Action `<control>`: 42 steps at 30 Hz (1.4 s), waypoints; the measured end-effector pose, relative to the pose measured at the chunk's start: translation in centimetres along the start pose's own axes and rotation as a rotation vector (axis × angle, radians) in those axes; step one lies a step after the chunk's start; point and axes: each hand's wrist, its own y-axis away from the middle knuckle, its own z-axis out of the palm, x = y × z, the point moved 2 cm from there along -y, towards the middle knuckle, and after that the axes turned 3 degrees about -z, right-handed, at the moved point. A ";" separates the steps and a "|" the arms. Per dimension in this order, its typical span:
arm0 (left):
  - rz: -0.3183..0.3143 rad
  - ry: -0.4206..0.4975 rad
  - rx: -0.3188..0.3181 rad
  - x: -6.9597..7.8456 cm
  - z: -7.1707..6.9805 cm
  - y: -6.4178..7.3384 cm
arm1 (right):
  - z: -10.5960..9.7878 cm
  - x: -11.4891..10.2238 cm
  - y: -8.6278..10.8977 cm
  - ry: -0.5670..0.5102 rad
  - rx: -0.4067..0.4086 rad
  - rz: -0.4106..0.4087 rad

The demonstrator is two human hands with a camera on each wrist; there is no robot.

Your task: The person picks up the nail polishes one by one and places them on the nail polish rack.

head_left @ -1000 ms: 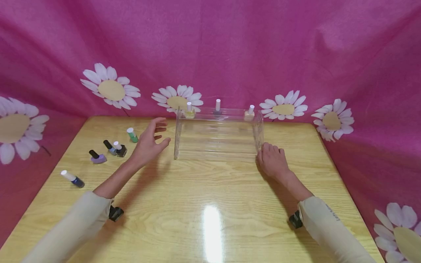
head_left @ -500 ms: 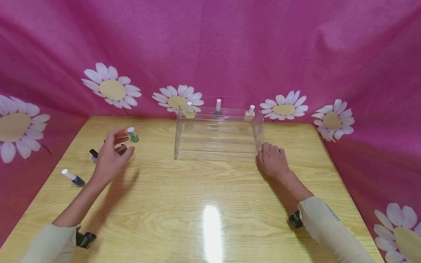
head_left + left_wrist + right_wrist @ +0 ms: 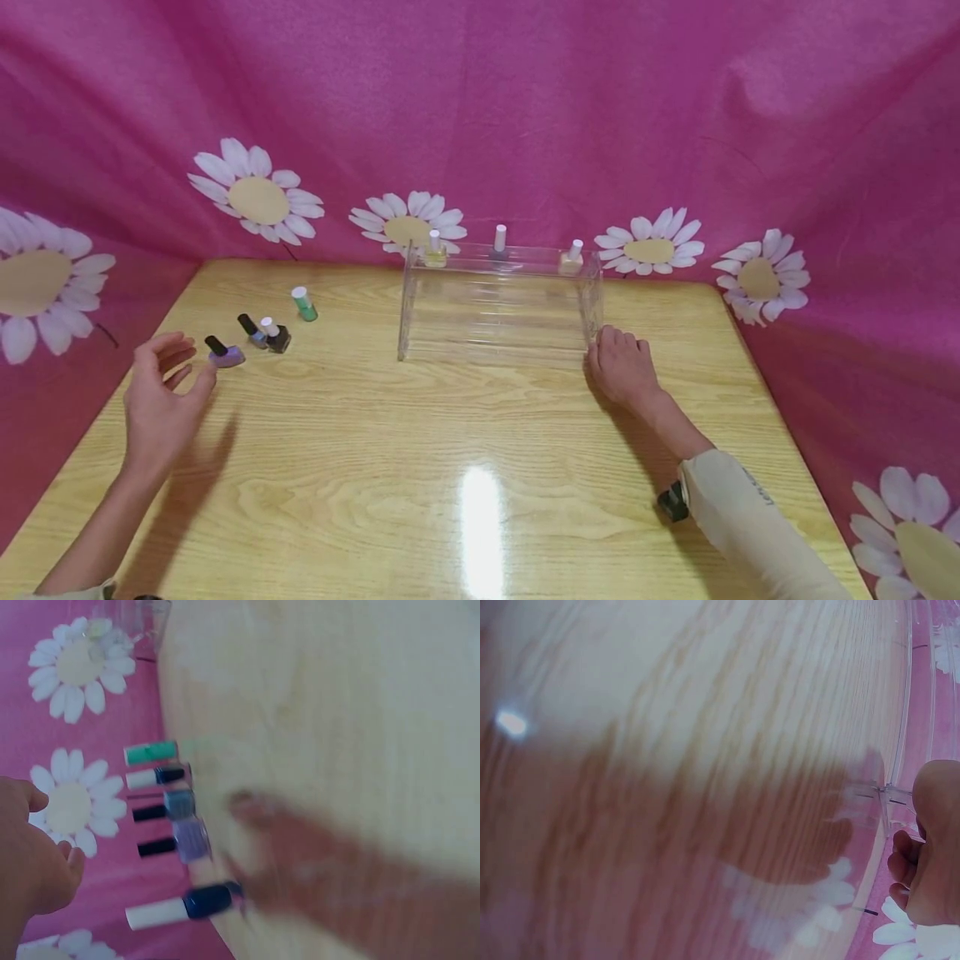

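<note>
My left hand (image 3: 165, 400) is over the table's left side, thumb and fingers apart with nothing between them. A dark blue nail polish bottle with a white cap (image 3: 208, 901) lies near it in the left wrist view; the hand hides it in the head view. A lilac nail polish bottle (image 3: 228, 357) lies just right of the fingertips. My right hand (image 3: 622, 367), fingers curled, grips the front right corner of a clear tiered display rack (image 3: 495, 325). In the right wrist view, the right hand (image 3: 937, 847) shows at that corner.
Blue-grey (image 3: 257, 337), black (image 3: 278, 338) and green (image 3: 306, 310) nail polish bottles lie at the left. On the rack's top tier stand a yellowish bottle (image 3: 435, 257), a greyish one (image 3: 499, 250) and a cream one (image 3: 572, 262). A pink flowered cloth (image 3: 525, 125) hangs behind the table.
My left hand has moved from beside the rack leftward and toward me, past the green, black and lilac bottles, to the dark blue bottle's place. My right hand has stayed at the rack's corner.
</note>
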 end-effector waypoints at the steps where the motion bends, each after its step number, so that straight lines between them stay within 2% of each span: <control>1: 0.008 -0.013 0.017 -0.2 -0.4 0.2 | 0.0 0.0 0.0 0.000 -0.001 0.003; 4: 0.033 -0.071 0.069 -0.8 -1.4 0.5 | 0.1 0.0 0.0 -0.003 -0.011 0.014; 7: 0.027 -0.116 0.131 -1.4 -2.2 0.8 | 0.1 0.0 0.0 -0.008 -0.020 0.024; 10: -0.011 -0.158 0.186 -1.9 -2.9 1.0 | 0.0 0.0 0.0 -0.008 -0.019 0.022; 13: -0.067 -0.207 0.206 -2.4 -3.3 1.1 | 0.0 0.0 0.0 -0.005 -0.011 0.010; 16: -0.136 -0.241 0.187 -3.1 -3.4 1.0 | 0.0 0.0 0.1 -0.002 -0.002 0.001; 20: -0.238 -0.298 0.123 -4.4 -3.4 0.7 | 0.1 0.0 0.1 -0.004 0.004 -0.002; 25: -0.315 -0.328 0.040 -6.0 -3.6 0.4 | 0.1 -0.1 0.2 -0.006 0.016 -0.009; 30: -0.357 -0.336 -0.020 -6.8 -3.6 0.3 | -0.1 -0.1 0.1 -0.007 0.035 -0.010; 38: -0.378 -0.264 -0.060 -7.4 -3.3 0.3 | -0.2 0.1 0.2 -0.018 0.027 0.010; 42: -0.369 -0.262 -0.054 -7.9 -3.2 0.1 | 0.0 0.1 0.1 -0.014 0.019 0.010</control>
